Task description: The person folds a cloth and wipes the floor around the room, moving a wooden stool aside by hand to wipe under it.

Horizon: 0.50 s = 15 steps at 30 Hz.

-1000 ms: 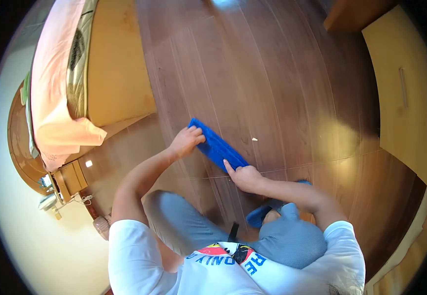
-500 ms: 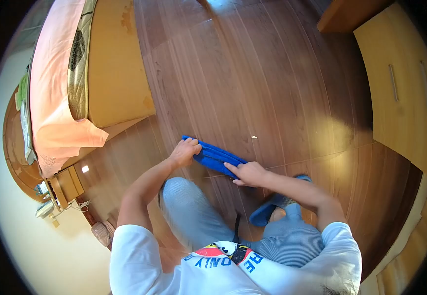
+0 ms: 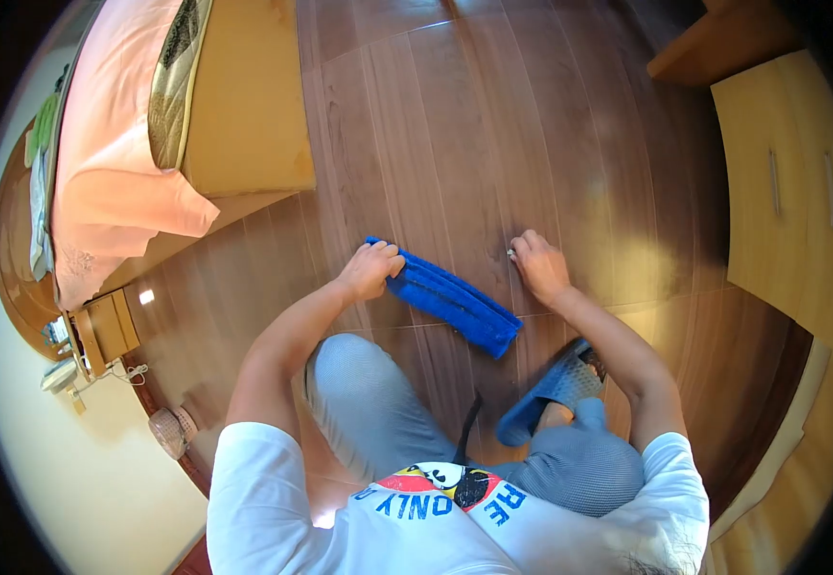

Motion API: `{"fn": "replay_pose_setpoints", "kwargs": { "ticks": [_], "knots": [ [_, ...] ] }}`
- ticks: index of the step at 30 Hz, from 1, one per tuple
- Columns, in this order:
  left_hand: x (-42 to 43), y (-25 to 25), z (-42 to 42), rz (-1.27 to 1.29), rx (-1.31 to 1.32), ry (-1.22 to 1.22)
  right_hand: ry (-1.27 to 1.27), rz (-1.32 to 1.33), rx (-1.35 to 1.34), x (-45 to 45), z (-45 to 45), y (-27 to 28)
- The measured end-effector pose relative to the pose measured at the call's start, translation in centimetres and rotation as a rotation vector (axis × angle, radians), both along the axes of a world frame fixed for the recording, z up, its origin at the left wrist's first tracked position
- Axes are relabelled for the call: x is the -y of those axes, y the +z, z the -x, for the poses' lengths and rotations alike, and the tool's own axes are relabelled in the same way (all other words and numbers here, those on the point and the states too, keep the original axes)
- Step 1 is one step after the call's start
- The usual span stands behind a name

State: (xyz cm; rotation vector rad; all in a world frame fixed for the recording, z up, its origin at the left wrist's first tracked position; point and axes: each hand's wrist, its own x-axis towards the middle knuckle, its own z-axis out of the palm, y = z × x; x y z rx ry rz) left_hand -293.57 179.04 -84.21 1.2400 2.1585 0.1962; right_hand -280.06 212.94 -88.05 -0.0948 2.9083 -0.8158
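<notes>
A long blue cloth (image 3: pixel 460 305), folded into a strip with a dark crease along its middle, lies slantwise over the wooden floor in front of my knees. My left hand (image 3: pixel 374 269) is closed around its upper left end. The lower right end of the cloth is free of my hands. To the right of it, apart from the cloth, my right hand (image 3: pixel 537 265) is low over the floor with its fingers pinched together. A small pale scrap (image 3: pixel 511 253) shows at those fingertips.
A bed with a pink sheet (image 3: pixel 115 182) and a yellow wooden side (image 3: pixel 249 105) stands at the left. Light wooden drawers (image 3: pixel 790 182) are on the right. My slippered foot (image 3: pixel 560 383) is near the cloth. A woven basket (image 3: pixel 172 431) sits by the left wall.
My right hand has let go of the cloth and moved up and right to the pale scrap on the floor. The cloth's right end now lies uncovered; my left hand still holds the other end.
</notes>
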Motion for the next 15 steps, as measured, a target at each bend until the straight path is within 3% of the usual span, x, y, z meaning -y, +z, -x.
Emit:
{"fn": "replay_pose_setpoints", "kwargs": {
  "ticks": [7, 9, 15],
  "knots": [
    [0.0, -0.1, -0.3, -0.038, -0.052, 0.004, -0.003, -0.116, 0.008, 1.3, 1.1, -1.0],
    [-0.2, 0.4, -0.7, 0.079, -0.010, 0.008, -0.006, -0.138, 0.020, 1.6, 0.2, -0.5],
    [-0.5, 0.4, -0.6, 0.078, -0.047, 0.037, -0.023, -0.007, -0.020, 0.3, -1.2, 0.3]
  ]
}}
